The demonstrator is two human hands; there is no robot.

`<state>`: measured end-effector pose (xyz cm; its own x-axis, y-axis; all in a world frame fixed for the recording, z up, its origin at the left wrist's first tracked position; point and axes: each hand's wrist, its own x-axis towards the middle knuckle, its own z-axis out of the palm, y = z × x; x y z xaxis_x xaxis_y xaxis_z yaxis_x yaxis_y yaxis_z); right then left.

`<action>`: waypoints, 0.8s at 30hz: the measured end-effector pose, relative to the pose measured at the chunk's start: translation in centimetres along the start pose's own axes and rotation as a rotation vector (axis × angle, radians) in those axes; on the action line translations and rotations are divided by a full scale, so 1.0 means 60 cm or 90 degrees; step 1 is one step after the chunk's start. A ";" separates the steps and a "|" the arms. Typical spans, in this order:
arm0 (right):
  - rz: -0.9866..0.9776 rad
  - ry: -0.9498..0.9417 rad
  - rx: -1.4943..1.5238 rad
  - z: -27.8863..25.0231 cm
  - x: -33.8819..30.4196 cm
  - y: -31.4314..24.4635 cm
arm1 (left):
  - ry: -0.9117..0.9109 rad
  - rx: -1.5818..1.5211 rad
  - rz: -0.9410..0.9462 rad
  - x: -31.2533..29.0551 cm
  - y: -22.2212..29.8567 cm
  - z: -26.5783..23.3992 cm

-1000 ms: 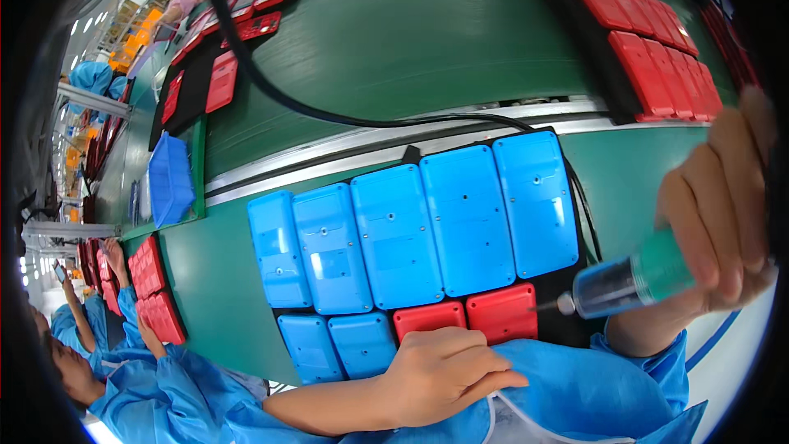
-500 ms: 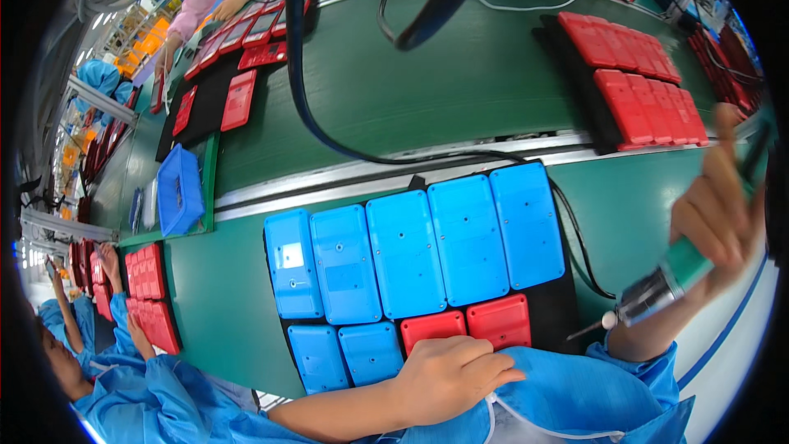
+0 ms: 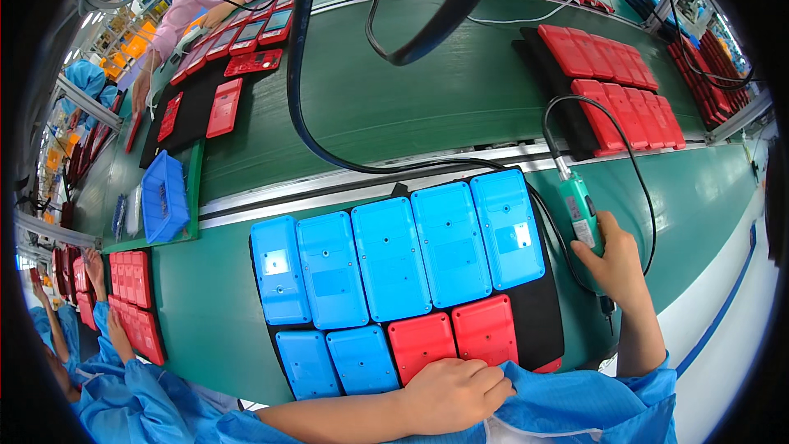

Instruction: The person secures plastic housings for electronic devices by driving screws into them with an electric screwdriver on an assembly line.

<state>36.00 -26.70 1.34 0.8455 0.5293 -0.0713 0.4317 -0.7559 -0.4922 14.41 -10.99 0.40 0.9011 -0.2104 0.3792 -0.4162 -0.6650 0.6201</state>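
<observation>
a driver (image 3: 579, 204) sits clamped between the right hand's (image 3: 620, 267) thumb and fingers; the left hand (image 3: 458, 396), fingers curled together, overlaps 2 red cases (image 3: 485, 327), contact unclear.

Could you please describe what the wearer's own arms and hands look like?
The left hand and right hand are both bare, with no glove, ring or watch visible. The left forearm is uncovered along much of its length. The right sleeve is loose, plain blue cloth that ends short of the wrist, leaving the right forearm partly bare.
</observation>
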 end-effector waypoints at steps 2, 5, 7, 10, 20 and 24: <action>-0.160 0.115 -0.161 0.003 -0.003 -0.003 | -0.027 -0.002 -0.002 0.000 0.002 0.000; -0.176 0.176 -0.107 -0.010 0.007 -0.028 | -0.047 -0.011 0.000 0.000 0.003 0.002; -0.281 0.162 -0.014 -0.014 0.022 -0.067 | -0.035 -0.002 0.001 -0.004 -0.001 0.005; -0.473 0.124 0.017 -0.003 0.052 -0.127 | -0.027 0.006 0.012 -0.003 -0.004 0.006; -0.563 -0.248 -0.066 0.065 0.143 -0.200 | -0.071 -0.032 0.009 -0.008 -0.010 0.000; -0.571 -0.161 -0.057 0.056 0.123 -0.221 | -0.089 -0.034 -0.034 -0.011 -0.004 0.001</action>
<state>35.46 -11.47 4.41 0.0948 0.9893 0.1107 0.9210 -0.0450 -0.3869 13.92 -10.72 -0.07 0.9286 -0.2756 0.2484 -0.3701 -0.6391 0.6743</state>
